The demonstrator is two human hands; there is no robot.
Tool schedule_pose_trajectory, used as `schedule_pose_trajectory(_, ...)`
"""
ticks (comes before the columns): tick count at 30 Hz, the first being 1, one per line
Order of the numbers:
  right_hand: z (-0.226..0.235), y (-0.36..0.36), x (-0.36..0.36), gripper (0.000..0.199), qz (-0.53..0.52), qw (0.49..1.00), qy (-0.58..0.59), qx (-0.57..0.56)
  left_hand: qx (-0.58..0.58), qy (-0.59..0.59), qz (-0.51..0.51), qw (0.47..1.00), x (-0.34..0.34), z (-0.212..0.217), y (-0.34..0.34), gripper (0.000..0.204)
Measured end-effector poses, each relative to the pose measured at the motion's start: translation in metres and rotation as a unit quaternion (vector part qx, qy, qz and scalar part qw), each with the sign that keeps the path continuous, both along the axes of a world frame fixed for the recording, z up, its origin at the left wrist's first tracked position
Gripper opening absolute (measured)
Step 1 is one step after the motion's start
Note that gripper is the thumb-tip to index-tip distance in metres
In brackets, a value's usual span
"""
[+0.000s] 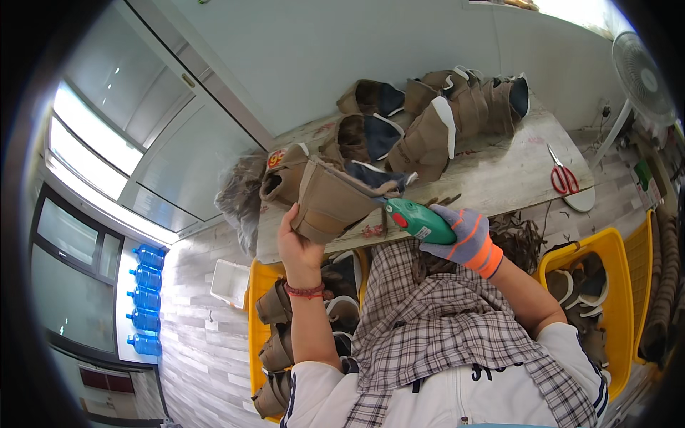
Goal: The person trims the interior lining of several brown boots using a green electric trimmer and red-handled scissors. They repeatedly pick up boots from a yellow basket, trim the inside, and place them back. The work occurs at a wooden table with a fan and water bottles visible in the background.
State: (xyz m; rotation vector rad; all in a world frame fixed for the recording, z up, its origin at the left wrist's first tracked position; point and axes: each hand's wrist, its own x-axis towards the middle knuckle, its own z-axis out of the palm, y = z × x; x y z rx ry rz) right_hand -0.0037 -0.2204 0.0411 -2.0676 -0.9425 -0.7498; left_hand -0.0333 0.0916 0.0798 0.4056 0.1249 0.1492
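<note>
My bare left hand (pixel 300 251), with a red bracelet at the wrist, grips a brown boot upper (pixel 330 198) from below, over the near edge of the bench. In my right hand (pixel 467 237), gloved in grey and orange, is a green handheld power trimmer (pixel 421 221) with a red button. The trimmer's tip meets the right edge of the upper; its blade is too small to make out. Behind the held upper, several more brown boot uppers (pixel 421 146) with dark and fleecy linings lie across the worn wooden bench (pixel 510 178).
Red-handled scissors (pixel 564 180) rest at the bench's right end. Yellow crates of uppers stand to my left (pixel 257 292) and right (pixel 622 307). A plastic bag (pixel 242 189) hangs by the bench's left end. A white fan (pixel 637 71) is at far right, blue water bottles (pixel 146 299) at far left.
</note>
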Motion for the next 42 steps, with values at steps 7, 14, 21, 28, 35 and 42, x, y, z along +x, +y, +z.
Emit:
schedule_pose_trajectory(7,0.021,0.010,-0.004,0.060,0.046,0.986,0.159,0.030,0.069,-0.097,0.014,0.993,-0.017,0.011,-0.022,0.039)
schedule_pose_trajectory(14,0.031,0.014,0.002,0.062,0.054,0.966,0.247,0.045,0.188,-0.127,0.046,0.973,-0.020,-0.005,-0.032,0.042)
schedule_pose_trajectory(21,0.034,0.016,0.005,0.064,0.063,0.948,0.301,0.080,0.302,-0.149,0.044,0.941,-0.016,-0.021,-0.039,0.037)
schedule_pose_trajectory(28,0.039,0.018,0.008,0.056,0.050,0.932,0.346,0.098,0.621,-0.073,0.087,0.776,-0.016,-0.041,-0.051,0.021)
schedule_pose_trajectory(35,0.042,0.016,0.015,0.049,0.094,0.865,0.448,0.203,0.828,-0.140,0.134,0.526,-0.014,-0.057,-0.062,0.023)
schedule_pose_trajectory(42,0.050,0.014,0.013,0.039,0.123,0.806,0.533,0.225,0.842,-0.178,0.157,0.485,-0.015,-0.081,-0.069,0.024)
